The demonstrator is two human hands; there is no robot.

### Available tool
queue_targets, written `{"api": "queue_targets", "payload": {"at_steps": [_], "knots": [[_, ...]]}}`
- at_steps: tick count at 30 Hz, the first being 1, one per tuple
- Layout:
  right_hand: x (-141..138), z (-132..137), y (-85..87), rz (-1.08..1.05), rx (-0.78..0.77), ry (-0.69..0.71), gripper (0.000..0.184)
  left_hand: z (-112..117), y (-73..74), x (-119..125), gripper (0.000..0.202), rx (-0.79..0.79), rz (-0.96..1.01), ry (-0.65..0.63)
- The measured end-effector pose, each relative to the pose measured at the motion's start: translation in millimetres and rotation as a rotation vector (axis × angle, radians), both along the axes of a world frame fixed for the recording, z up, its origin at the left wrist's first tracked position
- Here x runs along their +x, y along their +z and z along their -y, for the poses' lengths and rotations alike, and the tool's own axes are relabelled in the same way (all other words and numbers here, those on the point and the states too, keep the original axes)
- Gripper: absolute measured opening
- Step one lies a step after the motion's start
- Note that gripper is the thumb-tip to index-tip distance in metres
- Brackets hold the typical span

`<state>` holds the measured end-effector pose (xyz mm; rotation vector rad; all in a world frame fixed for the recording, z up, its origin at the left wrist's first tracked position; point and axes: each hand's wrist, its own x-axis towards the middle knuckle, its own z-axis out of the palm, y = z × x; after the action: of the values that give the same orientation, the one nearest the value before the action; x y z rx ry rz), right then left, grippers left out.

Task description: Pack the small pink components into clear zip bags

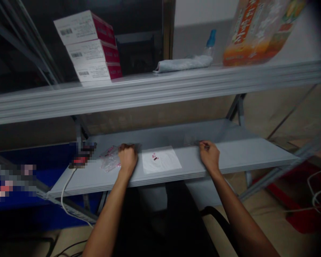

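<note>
My left hand [127, 157] is closed and rests on the lower grey shelf, against a crumpled clear plastic bag [111, 159] with red print. Whatever its curled fingers hold is hidden. To the right of that hand lies a flat white sheet or pouch [164, 160] with small red marks and a dark spot on it. My right hand [209, 156] is closed too, fingertips pinched together above the shelf. A faint piece of clear film [190, 140] shows just left of those fingertips; I cannot tell whether they grip it.
Above runs an upper shelf [149, 91] with stacked white and pink boxes [88, 53], a folded cloth [183, 64], a blue-capped bottle [210, 41] and an orange-printed bag [259, 39]. A white cable [65, 200] hangs off the lower shelf's left end.
</note>
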<state>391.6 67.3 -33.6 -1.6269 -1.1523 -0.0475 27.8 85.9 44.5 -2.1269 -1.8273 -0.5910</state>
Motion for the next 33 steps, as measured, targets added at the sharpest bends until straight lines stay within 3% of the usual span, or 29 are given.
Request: {"api": "queue_targets", "payload": {"at_steps": [8,11,13,16,18,21,24,27,33], "knots": [[-3,4,2.1,-0.080,-0.072,0.155,0.034,-7,-6.6,9,0.029,-0.003,-0.013,0.006],[-3,5,3.6,-0.100,-0.083,0.188,0.032,-8,4.8,7,0.029,0.022,0.077,0.054],[-8,10,10.1,-0.145,-0.036,0.184,0.032,-3,18.3,3,0.032,0.106,0.253,0.093],[-33,33,31.3,-0.250,0.075,0.212,0.032,29,36.3,3,0.035,0.272,0.632,0.079],[-61,58,51.4,-0.285,0.072,0.375,0.027,66,39.2,14,0.036,0.292,0.838,-0.047],[-107,97,82.0,-0.213,-0.011,0.756,0.020,127,29.3,43,0.032,0.144,0.924,-0.244],[-138,120,100.3,-0.047,0.008,0.872,0.022,165,16.1,70,0.022,0.024,0.941,-0.362],[-145,127,103.6,0.006,0.018,0.868,0.022,174,12.2,79,0.021,-0.014,0.926,-0.419],[-135,127,102.1,-0.008,-0.137,0.865,0.017,172,18.2,67,0.032,-0.108,0.811,-0.478]]}}
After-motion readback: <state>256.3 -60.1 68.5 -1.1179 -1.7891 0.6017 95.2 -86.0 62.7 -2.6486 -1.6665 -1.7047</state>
